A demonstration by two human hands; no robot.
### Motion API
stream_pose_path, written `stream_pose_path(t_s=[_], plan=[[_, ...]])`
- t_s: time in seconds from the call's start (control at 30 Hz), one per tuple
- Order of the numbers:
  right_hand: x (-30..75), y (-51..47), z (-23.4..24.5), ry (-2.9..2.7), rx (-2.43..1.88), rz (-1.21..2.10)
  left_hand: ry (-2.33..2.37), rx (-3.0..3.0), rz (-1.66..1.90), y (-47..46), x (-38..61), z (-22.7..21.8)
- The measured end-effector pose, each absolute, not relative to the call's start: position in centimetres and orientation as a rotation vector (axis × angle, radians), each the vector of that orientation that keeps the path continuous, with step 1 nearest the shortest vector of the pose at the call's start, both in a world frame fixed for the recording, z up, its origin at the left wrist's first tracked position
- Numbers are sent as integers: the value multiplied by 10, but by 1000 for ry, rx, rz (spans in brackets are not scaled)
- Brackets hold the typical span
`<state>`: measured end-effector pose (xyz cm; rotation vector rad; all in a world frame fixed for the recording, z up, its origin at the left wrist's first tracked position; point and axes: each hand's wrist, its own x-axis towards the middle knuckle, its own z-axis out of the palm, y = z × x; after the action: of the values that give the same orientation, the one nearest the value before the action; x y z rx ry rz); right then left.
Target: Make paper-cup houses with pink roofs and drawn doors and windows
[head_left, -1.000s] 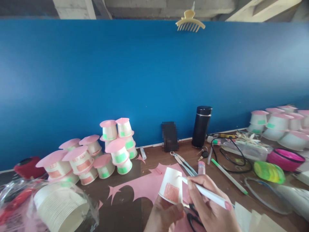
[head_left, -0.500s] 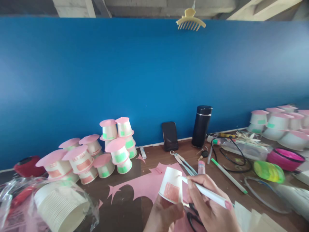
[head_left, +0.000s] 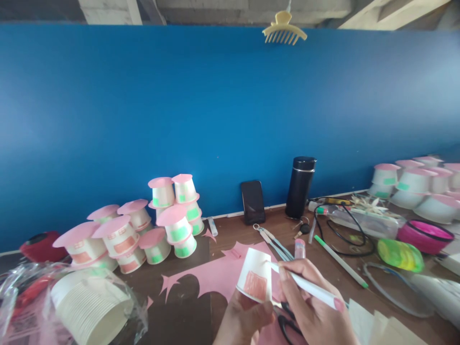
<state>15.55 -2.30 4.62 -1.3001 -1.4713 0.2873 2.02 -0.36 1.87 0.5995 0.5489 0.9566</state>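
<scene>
Now left hand point(head_left: 244, 318) grips a paper cup point(head_left: 256, 274), right hand point(head_left: 312, 306) pinching a pen point(head_left: 309, 286).

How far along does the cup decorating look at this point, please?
Done: many pink-topped cups piled at left and far right. In hand: the left hand holds a paper cup with one pink rectangle coloured in; the right hand puts a pen to it. Left: that cup lacks a top, and a bagged stack of plain cups waits.
</scene>
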Motion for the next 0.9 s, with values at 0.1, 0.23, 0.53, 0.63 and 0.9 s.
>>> stream_pose_path(t_s=[0.1, 0.23, 0.53, 0.63, 0.9], plan=[[157, -23, 46, -1491, -1286, 283, 564, 602, 952, -3, 20, 19], [158, -22, 47, -1505, -1306, 270, 581, 612, 949, -3, 21, 18], [158, -16, 45, -1457, -1223, 244, 680, 478, 1047, 1, 23, -1], [166, 7, 45, -1588, -1323, 101, 760, 440, 1086, 2, 22, 0], [189, 92, 56, -2084, -1587, -22, 788, 429, 1121, 3, 21, 3]])
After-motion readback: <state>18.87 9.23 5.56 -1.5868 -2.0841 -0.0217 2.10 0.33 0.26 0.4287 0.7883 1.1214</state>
